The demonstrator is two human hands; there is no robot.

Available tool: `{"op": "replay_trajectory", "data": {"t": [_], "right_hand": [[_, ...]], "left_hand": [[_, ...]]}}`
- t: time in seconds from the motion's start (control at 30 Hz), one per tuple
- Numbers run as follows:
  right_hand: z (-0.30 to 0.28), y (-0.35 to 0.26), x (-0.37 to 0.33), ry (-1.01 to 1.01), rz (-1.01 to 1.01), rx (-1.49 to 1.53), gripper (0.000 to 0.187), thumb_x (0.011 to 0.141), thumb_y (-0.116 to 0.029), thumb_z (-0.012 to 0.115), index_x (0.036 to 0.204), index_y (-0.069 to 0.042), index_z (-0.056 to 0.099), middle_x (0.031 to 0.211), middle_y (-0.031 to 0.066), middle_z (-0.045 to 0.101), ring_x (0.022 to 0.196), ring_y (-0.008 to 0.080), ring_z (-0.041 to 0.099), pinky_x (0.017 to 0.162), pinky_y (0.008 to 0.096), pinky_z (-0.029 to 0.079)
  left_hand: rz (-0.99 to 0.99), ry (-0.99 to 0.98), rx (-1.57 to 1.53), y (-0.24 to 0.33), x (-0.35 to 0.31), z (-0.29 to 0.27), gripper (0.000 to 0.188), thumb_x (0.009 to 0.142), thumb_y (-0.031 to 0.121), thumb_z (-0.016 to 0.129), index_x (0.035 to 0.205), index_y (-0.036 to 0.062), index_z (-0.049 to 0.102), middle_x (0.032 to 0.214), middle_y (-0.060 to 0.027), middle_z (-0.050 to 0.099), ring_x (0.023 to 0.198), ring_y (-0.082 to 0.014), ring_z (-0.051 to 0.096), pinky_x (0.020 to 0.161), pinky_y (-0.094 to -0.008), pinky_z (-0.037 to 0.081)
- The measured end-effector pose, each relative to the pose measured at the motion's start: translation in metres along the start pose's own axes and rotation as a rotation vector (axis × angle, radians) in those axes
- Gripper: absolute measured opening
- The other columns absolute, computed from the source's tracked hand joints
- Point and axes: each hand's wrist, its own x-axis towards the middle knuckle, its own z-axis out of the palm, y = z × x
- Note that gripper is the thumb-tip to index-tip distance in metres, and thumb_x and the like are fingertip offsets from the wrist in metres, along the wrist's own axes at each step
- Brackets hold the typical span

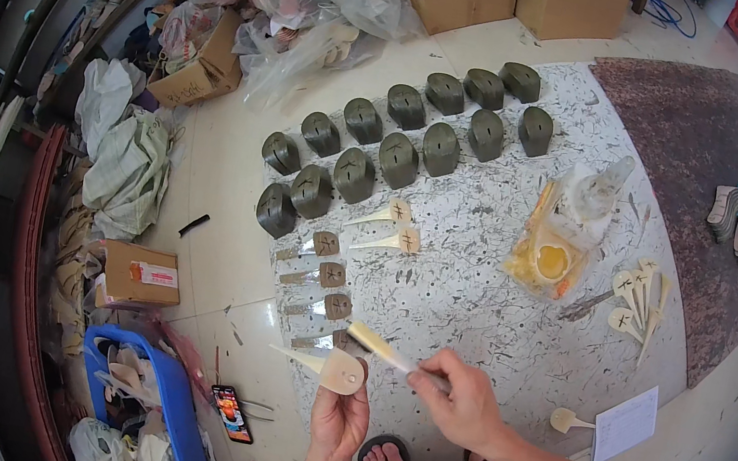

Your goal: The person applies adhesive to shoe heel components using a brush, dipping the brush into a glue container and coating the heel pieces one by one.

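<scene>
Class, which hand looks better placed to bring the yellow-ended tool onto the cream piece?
Probably the right hand: it grips the tool, its yellow end near the cream piece that the left hand holds.

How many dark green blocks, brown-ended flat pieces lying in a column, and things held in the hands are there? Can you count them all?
Dark green blocks: 14
Brown-ended flat pieces: 4
Held brush: 1
Held pale piece: 1
Total: 20
</scene>
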Motion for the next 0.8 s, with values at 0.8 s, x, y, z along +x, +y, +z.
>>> {"op": "replay_trajectory", "data": {"t": [0.8], "right_hand": [[-0.002,-0.014,0.009,0.035,-0.535,-0.232,0.019,0.072,-0.012,0.077,0.087,-0.008,0.066,0.069,0.0039,0.057,0.058,0.021,0.058,0.048,0.0326,0.044]], "left_hand": [[-0.196,0.065,-0.056,0.005,-0.008,-0.011,0.028,0.093,0.009,0.056,0.119,0.0008,0.053,0.116,-0.0164,0.06,0.108,-0.0302,0.061,0.087,-0.0344,0.058]]}}
